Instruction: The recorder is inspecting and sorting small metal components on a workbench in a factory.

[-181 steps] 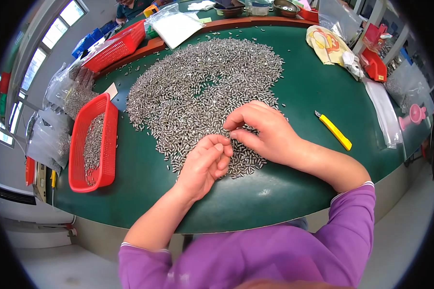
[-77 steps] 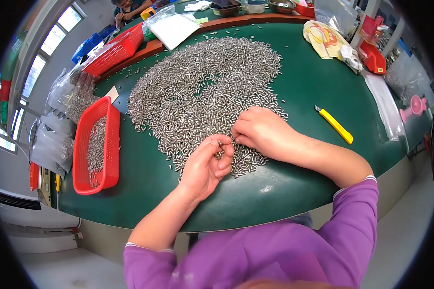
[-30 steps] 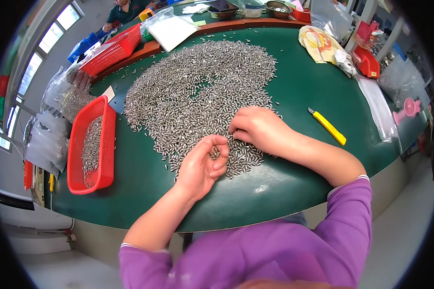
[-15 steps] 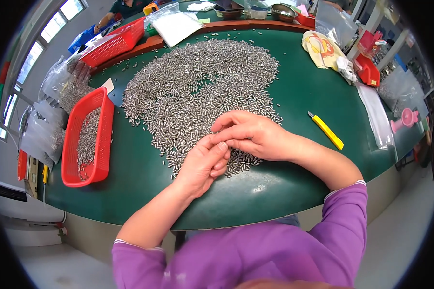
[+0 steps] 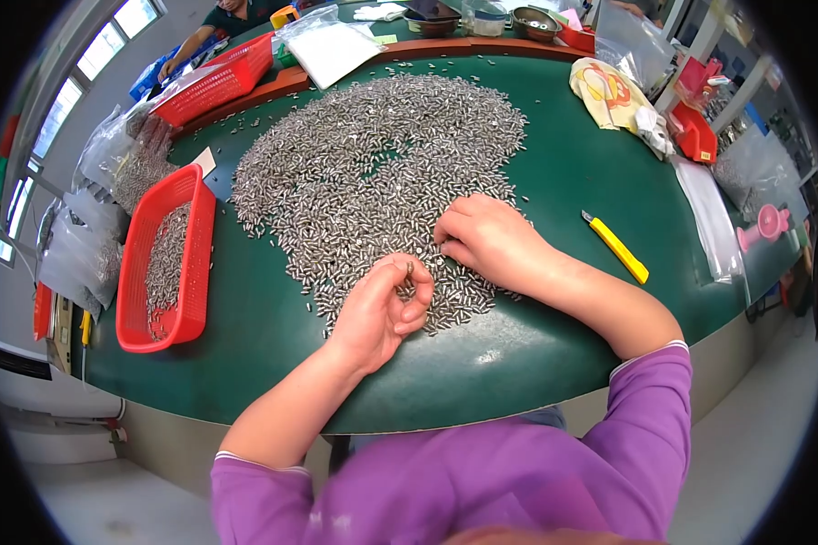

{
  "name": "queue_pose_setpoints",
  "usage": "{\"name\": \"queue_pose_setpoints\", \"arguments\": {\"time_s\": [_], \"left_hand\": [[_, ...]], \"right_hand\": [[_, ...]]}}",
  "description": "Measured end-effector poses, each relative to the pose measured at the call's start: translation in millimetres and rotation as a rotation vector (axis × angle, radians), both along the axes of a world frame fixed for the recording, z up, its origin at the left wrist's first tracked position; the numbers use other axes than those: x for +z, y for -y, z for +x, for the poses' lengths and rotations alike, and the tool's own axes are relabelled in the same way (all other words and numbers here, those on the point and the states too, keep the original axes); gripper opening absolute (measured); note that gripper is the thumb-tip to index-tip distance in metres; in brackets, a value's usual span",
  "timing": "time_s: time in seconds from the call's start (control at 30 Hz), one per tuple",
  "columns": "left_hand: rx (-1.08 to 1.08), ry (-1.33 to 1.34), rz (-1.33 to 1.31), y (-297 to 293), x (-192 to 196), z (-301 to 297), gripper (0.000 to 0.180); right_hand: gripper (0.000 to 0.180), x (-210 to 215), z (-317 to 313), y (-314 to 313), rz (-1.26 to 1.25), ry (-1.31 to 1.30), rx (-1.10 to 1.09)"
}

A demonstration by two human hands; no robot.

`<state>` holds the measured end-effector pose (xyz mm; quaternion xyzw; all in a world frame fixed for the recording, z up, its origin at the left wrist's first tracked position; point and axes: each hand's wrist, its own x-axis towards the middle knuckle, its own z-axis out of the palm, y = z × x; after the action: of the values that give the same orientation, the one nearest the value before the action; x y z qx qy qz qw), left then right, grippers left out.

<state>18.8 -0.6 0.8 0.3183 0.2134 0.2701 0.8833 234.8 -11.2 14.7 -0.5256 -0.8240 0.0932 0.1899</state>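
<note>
A wide pile of small silvery metal pins (image 5: pixel 373 163) covers the middle of the green table (image 5: pixel 554 173). My left hand (image 5: pixel 382 309) hovers at the pile's near edge, palm up and half curled, pinching one small metal pin (image 5: pixel 410 270) between thumb and fingertips. My right hand (image 5: pixel 486 238) rests palm down on the pins just to the right, fingers bent onto the pile. Whether it grips any pin is hidden under the fingers.
A red basket (image 5: pixel 164 263) holding more pins stands at the left. A yellow utility knife (image 5: pixel 616 247) lies to the right. Clear bags (image 5: pixel 109 163), another red basket (image 5: pixel 214 82), bowls and a person sit along the far edge.
My hands have drawn slightly apart. The left hand has lifted off the pile with one pin pinched; the right hand stays on the pins.
</note>
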Motion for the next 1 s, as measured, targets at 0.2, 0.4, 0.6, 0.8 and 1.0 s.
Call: {"name": "queue_pose_setpoints", "arguments": {"time_s": [0.2, 0.4, 0.6, 0.8, 1.0], "left_hand": [[0.066, -0.047, 0.018, 5.5, 7.8, 4.7, 0.018], [0.026, -0.080, 0.071, 4.7, 2.2, 5.3, 0.013], [0.021, -0.028, 0.065, 3.1, 2.0, 4.4, 0.010], [0.036, -0.042, 0.017, 1.6, 1.4, 2.5, 0.015], [0.008, -0.020, 0.011, 0.4, -0.5, 0.1, 0.018]], "right_hand": [[0.011, 16.4, -5.2, 3.6, 0.241, -0.267, 0.043], [0.019, 17.0, -18.1, 11.9, 0.157, -0.415, 0.224], [0.028, 15.5, -16.6, 6.9, -0.106, -0.584, 0.311], [0.023, -4.9, -1.6, 1.4, 0.107, -0.116, 0.111], [0.010, -8.6, -4.6, -0.6, 0.140, -0.073, 0.079]]}}
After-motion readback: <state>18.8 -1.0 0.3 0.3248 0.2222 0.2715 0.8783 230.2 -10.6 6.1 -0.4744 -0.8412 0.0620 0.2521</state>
